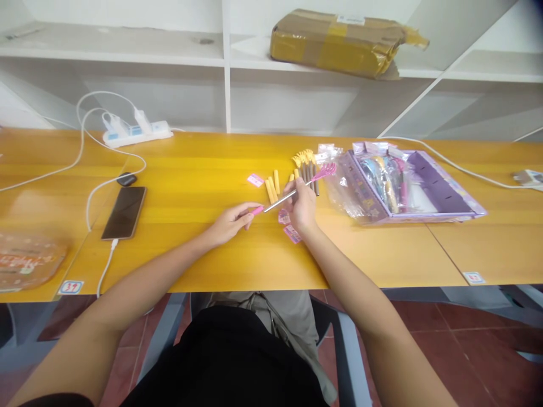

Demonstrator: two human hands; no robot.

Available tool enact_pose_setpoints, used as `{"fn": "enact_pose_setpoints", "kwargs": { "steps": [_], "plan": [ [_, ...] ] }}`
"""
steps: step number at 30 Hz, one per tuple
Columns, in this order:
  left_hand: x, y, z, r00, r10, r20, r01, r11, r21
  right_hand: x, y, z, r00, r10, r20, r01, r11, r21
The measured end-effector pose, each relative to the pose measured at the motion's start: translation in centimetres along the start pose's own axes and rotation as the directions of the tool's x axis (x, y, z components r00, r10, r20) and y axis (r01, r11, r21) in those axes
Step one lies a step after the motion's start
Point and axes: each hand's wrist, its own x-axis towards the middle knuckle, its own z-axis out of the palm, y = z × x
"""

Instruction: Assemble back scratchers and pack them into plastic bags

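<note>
My right hand (302,206) is closed around the metal rod of a pink-headed back scratcher (279,202), its claw-shaped head pointing up and right. My left hand (233,224) pinches a small pink handle sleeve (257,210), close to the rod's lower left end; whether they touch is hard to tell. Just beyond the hands lie several yellow handle sleeves (271,189). Several back scratchers with yellow claw heads (304,158) and dark rods rest beyond my right hand, partly hidden by it. Small pink cards (292,233) lie by my right wrist, another pink card (255,180) farther back.
At the right, a purple box (449,181) holds plastic-wrapped items, with clear bags (345,189) along its left side. A phone (124,212), white cables and a power strip (138,134) occupy the left. A taped cardboard parcel (335,42) sits on the shelf above.
</note>
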Motion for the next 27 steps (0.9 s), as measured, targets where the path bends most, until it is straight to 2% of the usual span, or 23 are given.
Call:
{"fn": "enact_pose_setpoints", "kwargs": {
  "steps": [10,14,22,27],
  "plan": [
    [0.04,0.40,0.07,1.000,0.002,0.002,-0.002,1.000,-0.007,-0.29,-0.11,0.17,0.999,-0.038,-0.035,0.040,0.997,0.069],
    [0.04,0.37,0.15,1.000,0.011,0.005,-0.011,1.000,-0.001,-0.27,-0.13,0.06,0.998,-0.055,-0.042,0.057,0.997,0.044],
    [0.01,0.59,0.16,1.000,-0.008,-0.021,0.008,0.999,0.033,-0.55,0.05,-0.06,0.989,-0.145,0.023,0.146,0.988,-0.059],
    [0.05,0.77,0.25,0.999,0.004,-0.051,-0.001,0.999,0.048,-0.60,0.50,-0.10,0.988,-0.120,0.092,0.123,0.992,-0.032]
  ]
}}
